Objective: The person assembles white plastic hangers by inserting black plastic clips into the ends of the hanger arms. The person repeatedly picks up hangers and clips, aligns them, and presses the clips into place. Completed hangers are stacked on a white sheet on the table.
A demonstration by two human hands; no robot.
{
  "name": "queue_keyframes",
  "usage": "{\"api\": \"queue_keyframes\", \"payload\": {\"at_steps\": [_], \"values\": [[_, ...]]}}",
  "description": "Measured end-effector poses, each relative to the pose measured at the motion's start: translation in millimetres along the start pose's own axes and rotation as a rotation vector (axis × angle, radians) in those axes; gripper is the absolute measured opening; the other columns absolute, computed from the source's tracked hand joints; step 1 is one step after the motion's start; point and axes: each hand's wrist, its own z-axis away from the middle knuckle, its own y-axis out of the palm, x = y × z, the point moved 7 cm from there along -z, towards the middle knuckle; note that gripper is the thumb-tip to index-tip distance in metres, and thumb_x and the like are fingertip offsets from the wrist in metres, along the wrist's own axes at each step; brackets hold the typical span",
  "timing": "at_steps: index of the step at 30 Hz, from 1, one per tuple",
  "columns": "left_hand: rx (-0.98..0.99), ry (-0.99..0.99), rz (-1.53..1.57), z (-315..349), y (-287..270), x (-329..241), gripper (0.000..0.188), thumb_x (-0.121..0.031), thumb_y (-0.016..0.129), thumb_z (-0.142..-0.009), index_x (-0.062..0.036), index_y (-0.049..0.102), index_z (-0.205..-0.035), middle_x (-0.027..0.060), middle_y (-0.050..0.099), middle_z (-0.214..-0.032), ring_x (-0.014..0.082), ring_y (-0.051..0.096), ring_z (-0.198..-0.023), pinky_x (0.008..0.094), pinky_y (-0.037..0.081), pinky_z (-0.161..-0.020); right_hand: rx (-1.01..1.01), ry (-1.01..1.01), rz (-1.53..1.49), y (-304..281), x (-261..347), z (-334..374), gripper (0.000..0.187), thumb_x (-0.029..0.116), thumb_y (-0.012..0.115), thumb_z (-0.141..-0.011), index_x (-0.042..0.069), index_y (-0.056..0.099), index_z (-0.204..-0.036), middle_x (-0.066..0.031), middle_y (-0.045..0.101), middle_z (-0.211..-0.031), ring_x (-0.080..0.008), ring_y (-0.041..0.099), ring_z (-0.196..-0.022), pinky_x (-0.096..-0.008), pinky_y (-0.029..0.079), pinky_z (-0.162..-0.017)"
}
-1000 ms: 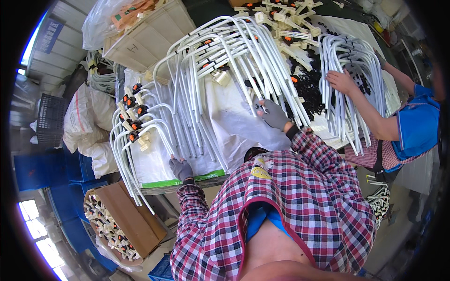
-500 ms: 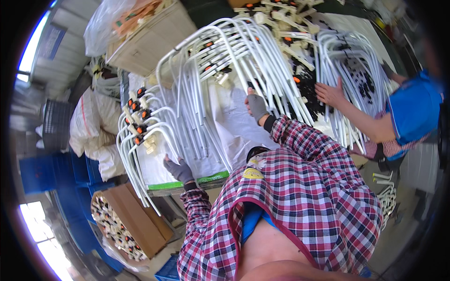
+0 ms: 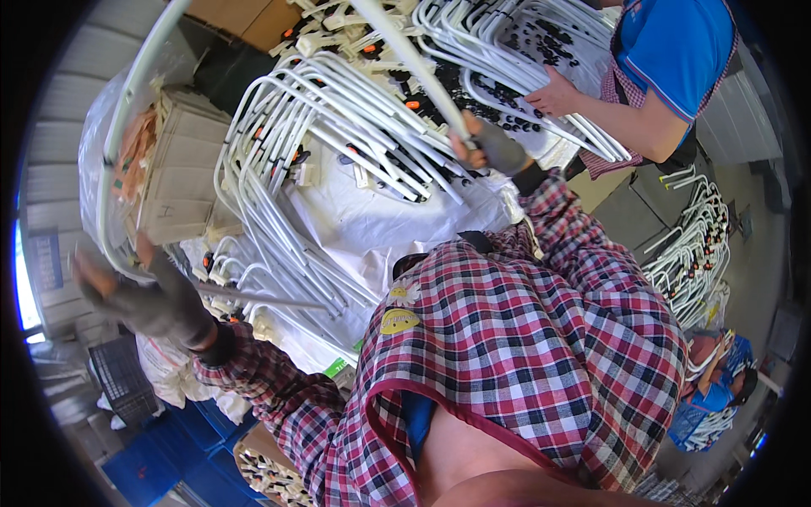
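Note:
My right hand (image 3: 494, 145), in a grey fingerless glove, is closed round a white bent metal tube (image 3: 405, 52) lifted above the table. The tube runs up past the top edge; a curved white length at the left appears to be part of the same piece. Beside that curve my left hand (image 3: 156, 304), also gloved, has its fingers spread and blurred by motion; whether it touches the tube I cannot tell. Below lies a pile of white bent tubes (image 3: 253, 160), some with black and orange fittings, on a white plastic sheet (image 3: 355, 221).
At the upper right a co-worker in a blue top rests a hand (image 3: 553, 93) on another stack of tubes (image 3: 469, 38). Cream plastic clamps (image 3: 338, 24) and small black parts lie at the back. A carton (image 3: 190, 160) stands left. More tubes (image 3: 697, 245) lie on the floor at right.
My right hand has raised a tube off the pile. My left hand has left the tubes at the table's left front, moving up and leftward with fingers spread. The view has shifted.

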Motion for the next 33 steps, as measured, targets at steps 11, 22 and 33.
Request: {"api": "queue_keyframes", "payload": {"at_steps": [11, 22, 33], "values": [[0.962, -0.989, 1.202, 202, 161, -33, 0.028, -0.020, 0.058, -0.101, -0.0018, 0.059, -0.122, -0.0086, 0.044, -0.072, 0.0018, 0.037, -0.061, 0.0191, 0.030, -0.053, -0.395, 0.168, 0.557, -133, -29, 20, 0.048, 0.049, 0.054, -0.097, 0.004, 0.066, -0.091, 0.0009, 0.054, -0.062, -0.0074, 0.051, -0.051, -0.0252, 0.041, -0.049], [0.744, -1.350, 0.774, 296, 49, 38, 0.017, -0.018, 0.058, -0.098, -0.0023, 0.061, -0.103, -0.0037, 0.050, -0.067, 0.0038, 0.043, -0.056, 0.0203, 0.032, -0.049, -0.752, 0.322, 1.433, -209, -22, -101, 0.044, 0.039, 0.070, -0.084, 0.018, 0.060, -0.122, -0.0206, 0.056, -0.118, -0.0394, 0.062, -0.105, -0.0460, 0.052, -0.088], [0.723, -1.099, 0.722, 281, 88, 31, 0.024, -0.023, 0.059, -0.099, -0.0035, 0.057, -0.086, -0.0031, 0.046, -0.061, 0.0063, 0.041, -0.056, 0.0253, 0.033, -0.051, -0.775, 0.058, 0.423, -234, -113, -69, 0.023, 0.023, 0.072, -0.077, 0.006, 0.065, -0.092, -0.0059, 0.067, -0.080, -0.0205, 0.066, -0.076, -0.0339, 0.051, -0.072]]}}
